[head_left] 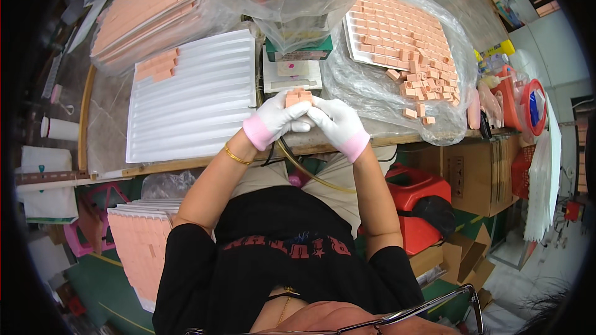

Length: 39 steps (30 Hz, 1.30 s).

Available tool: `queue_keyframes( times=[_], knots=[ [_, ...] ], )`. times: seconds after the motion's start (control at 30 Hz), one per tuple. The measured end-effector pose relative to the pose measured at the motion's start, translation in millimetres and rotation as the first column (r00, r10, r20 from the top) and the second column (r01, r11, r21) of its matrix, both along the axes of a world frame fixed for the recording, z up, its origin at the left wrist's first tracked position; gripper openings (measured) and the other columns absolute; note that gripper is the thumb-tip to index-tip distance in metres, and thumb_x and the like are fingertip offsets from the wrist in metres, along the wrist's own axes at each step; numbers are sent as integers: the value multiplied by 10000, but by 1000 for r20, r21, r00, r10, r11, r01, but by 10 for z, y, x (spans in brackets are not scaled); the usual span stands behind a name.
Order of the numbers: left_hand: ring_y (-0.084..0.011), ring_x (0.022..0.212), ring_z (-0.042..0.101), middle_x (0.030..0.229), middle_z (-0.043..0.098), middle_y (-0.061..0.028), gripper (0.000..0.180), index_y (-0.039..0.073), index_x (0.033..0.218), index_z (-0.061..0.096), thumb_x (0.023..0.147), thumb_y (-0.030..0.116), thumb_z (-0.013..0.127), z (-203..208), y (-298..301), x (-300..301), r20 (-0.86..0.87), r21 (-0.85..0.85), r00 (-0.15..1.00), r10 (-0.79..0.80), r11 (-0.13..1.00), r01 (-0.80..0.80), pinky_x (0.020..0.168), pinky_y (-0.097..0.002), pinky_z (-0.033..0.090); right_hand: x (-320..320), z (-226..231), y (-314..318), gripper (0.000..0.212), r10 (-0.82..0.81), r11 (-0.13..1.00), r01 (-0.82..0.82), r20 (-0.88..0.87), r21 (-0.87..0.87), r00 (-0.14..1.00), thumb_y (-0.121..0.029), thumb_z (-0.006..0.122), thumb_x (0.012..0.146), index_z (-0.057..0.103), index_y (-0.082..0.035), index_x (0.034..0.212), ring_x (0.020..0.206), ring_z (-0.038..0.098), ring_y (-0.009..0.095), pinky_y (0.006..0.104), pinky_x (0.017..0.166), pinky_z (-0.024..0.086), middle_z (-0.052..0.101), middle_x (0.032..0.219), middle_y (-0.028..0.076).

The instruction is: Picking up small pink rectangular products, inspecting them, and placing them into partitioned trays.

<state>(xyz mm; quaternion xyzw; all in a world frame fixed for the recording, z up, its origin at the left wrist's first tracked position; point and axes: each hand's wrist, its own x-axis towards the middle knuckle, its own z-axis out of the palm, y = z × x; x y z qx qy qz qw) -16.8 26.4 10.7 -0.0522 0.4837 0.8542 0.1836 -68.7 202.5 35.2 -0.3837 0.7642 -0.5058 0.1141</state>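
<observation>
Both my hands wear white gloves with pink cuffs and meet at the table's front edge. My left hand (276, 118) is closed around a few small peach-coloured blocks (298, 97), its thumb in front of them. From the right, my right hand (335, 119) has its fingertips pinched at the blocks' right side. The fingers hide the lower part of the blocks. To the left lies a white ridged tray (192, 105), with a small group of peach blocks (159, 64) in its upper left corner.
Rows of peach blocks (397, 25) lie on plastic sheeting at the right, with loose ones spilling nearer. A small white device (292, 74) stands beyond my hands, beside a green box (299, 49). Filled trays (146, 22) are stacked at the far left. A red container (419, 195) stands below the table.
</observation>
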Motion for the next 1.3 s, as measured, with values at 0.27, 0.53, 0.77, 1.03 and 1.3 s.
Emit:
queue_keyframes(
  times=[0.27,0.53,0.77,1.03,1.3],
  knots=[
    [-109,854,598,1067,579,-62,397,11,1189,447,851,84,643,-42,67,24,-39,24,989,141,990,-140,709,-223,521,40,-9,85,230,-98,988,112,-125,106,987,-206,621,838,674,-79,1022,721,589,312,355,670,458,645,796,147],
    [-124,911,585,1117,573,-73,482,-1,1192,466,781,79,707,10,103,84,-263,-240,954,147,947,-212,783,-262,502,78,-207,157,259,-144,988,145,20,-51,989,-186,616,843,655,-56,1065,763,605,259,339,702,468,655,816,134],
    [-130,1033,548,1126,572,-69,527,11,1202,461,746,62,720,-168,83,80,-405,-586,914,32,758,-286,934,-280,439,170,112,-30,404,-239,907,226,-7,354,971,-365,685,786,668,-11,980,785,672,225,297,716,499,677,842,159],
    [-135,1053,550,1144,574,-68,550,20,1219,463,714,-21,677,-141,103,119,-325,-573,946,-2,796,-196,932,-275,443,173,-1,-86,482,-209,848,390,-451,358,868,-541,666,730,643,-60,709,561,600,322,391,520,463,582,572,144],
    [-121,1032,559,1148,588,-67,536,15,1220,480,731,11,700,-146,93,180,-383,-572,924,4,784,-241,920,-277,457,164,7,44,347,-87,907,269,-481,324,872,-395,616,845,654,-61,754,632,610,295,363,579,472,599,627,147]
  ],
)
